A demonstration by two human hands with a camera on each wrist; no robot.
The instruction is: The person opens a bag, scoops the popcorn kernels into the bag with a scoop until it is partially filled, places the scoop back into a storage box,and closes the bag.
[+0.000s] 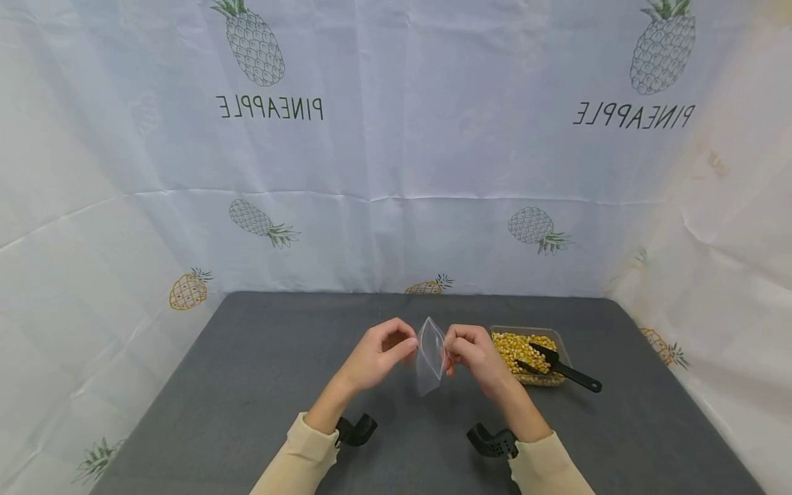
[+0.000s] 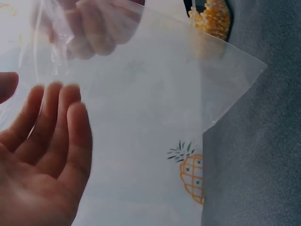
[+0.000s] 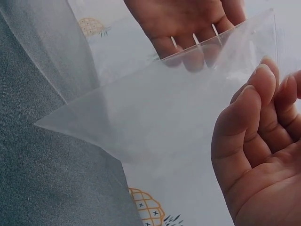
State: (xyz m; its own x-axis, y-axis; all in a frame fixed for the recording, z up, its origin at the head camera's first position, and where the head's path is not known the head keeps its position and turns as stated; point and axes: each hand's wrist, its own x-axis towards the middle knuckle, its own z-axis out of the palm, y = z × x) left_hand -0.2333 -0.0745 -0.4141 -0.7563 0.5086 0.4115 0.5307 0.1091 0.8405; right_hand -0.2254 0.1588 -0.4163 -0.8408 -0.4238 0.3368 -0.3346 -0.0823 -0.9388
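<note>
A clear plastic zip bag hangs upright between the two hands, its mouth spread apart at the top. My right hand pinches the bag's right edge near the mouth, the fingers curled in the right wrist view. On the other side, my left hand has its fingertips right at the bag's left edge. In the left wrist view its fingers are loosely bent, with a gap to the thumb. The bag's film looks flat and holds nothing visible.
Beside the right hand stands a clear plastic tub of yellow corn kernels. A black scoop lies in it, handle over the near right rim. The grey table ends at a white pineapple-print curtain.
</note>
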